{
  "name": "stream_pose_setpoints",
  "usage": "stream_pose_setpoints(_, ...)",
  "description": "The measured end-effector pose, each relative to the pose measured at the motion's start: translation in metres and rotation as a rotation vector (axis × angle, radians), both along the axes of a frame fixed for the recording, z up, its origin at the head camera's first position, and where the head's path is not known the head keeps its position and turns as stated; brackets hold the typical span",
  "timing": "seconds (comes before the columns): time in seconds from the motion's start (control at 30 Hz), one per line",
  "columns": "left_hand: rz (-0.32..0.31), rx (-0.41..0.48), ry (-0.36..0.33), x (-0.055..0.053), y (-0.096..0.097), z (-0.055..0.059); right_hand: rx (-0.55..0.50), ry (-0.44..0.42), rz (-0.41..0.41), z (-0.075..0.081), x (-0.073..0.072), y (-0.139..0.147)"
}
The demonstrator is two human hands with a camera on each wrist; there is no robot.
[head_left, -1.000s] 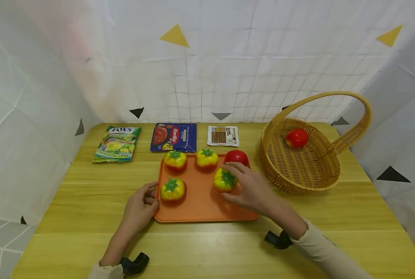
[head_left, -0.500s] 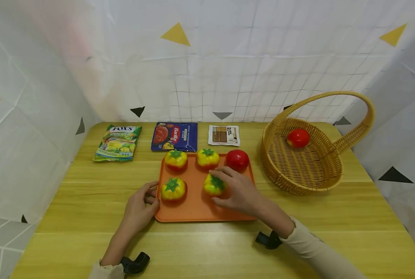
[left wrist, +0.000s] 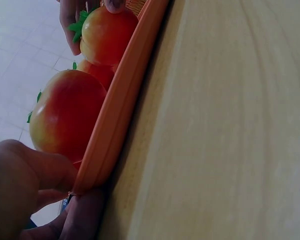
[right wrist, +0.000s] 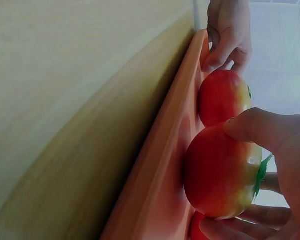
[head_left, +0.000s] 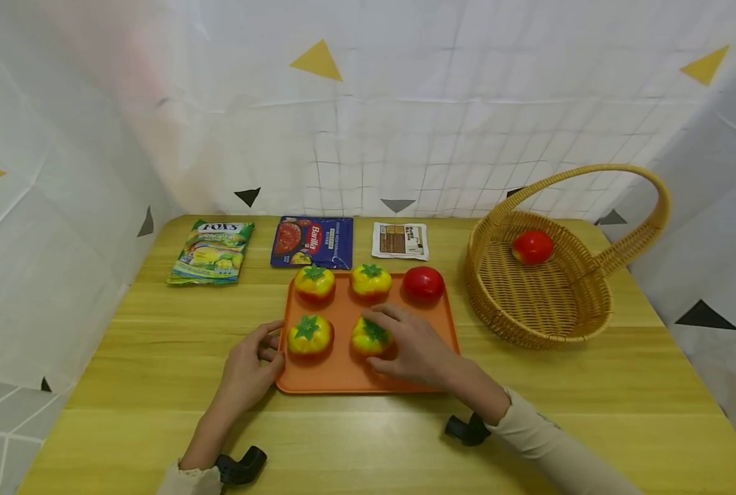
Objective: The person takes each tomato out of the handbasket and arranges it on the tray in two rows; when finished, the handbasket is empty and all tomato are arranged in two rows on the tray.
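My left hand [head_left: 248,371] holds the left rim of a shallow orange tray [head_left: 324,382], thumb over the edge and fingers outside it in the left wrist view. My right hand [head_left: 414,347] grips a red-and-yellow tomato [right wrist: 220,172] with a green star-shaped top, thumb on one side and fingers on the other. That tomato sits low over the tray's front middle. Left of it stands a similar tomato [head_left: 309,338], nearest my left hand. Two more, a back-left tomato [head_left: 315,284] and a back-middle tomato [head_left: 370,283], line the far side. A plain red fruit [head_left: 422,285] lies at the back right corner.
A wicker basket [head_left: 516,326] with a tall handle stands right of the tray, holding one red fruit [head_left: 532,247]. Behind the tray lie a green candy bag [head_left: 212,253], a blue sauce pouch [head_left: 312,243] and a small white packet [head_left: 400,241]. White sheeting rises behind the table.
My right hand has moved the tomato leftward and slightly toward me, from beside the red fruit to the tray's front middle. My left hand has stayed at the tray's rim.
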State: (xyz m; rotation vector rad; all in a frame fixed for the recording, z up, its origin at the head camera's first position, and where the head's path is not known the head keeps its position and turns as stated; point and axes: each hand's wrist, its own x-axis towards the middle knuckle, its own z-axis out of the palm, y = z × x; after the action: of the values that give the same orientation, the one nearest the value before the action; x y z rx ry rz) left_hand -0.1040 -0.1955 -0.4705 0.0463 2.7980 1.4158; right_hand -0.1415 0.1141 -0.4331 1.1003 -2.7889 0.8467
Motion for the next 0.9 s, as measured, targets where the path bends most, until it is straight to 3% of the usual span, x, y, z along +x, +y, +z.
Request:
stream_pose_setpoints(0.47, 0.008, 0.012, 0.008, -0.001, 0.0005, 0.0017, 0.003, 0.01, 0.001, 0.0014, -0.0016, -0.0027)
stream_pose_setpoints(0.7, 0.011, 0.019, -0.009, 0.0017, 0.0015, -0.0009, 0.033, -0.029, -0.022, 0.0035, 0.0006, -0.0017)
stream_pose_setpoints(0.9, 0.013, 0.012, 0.001, 0.001, 0.0006, -0.0018, 0.03, 0.001, -0.047, 0.0054, 0.0013, 0.0016)
